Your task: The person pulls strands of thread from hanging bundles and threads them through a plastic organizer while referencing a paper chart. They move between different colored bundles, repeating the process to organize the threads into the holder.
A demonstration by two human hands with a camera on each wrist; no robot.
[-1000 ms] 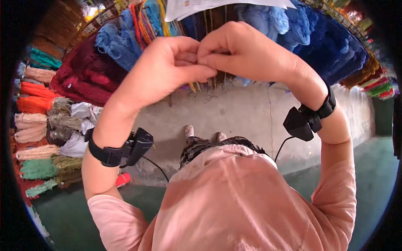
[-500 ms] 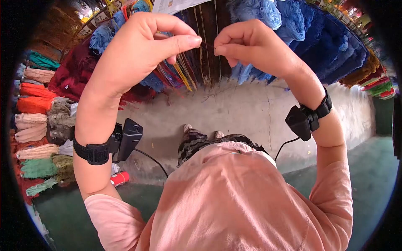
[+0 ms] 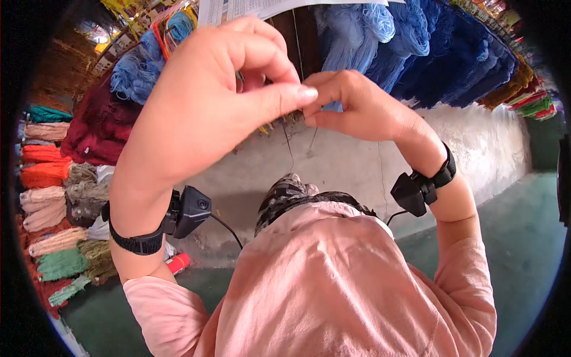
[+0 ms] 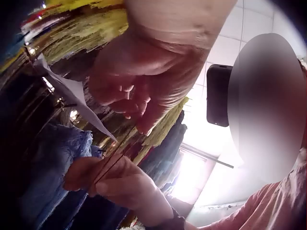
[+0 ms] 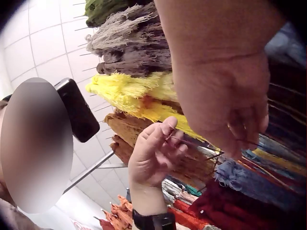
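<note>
Left hand (image 3: pixel 217 101) and right hand (image 3: pixel 360 107) pinch a thread (image 5: pixel 192 142) with fingertips. Its span (obscure from the head) shows in both wrist views.

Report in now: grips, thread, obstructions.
Left grip and right grip both pinching thread. Dark strands hanging below grips. Paper beyond, seemingly not blocking.

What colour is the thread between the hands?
The thread looks dark, perhaps brown; best in the left wrist view.
</note>
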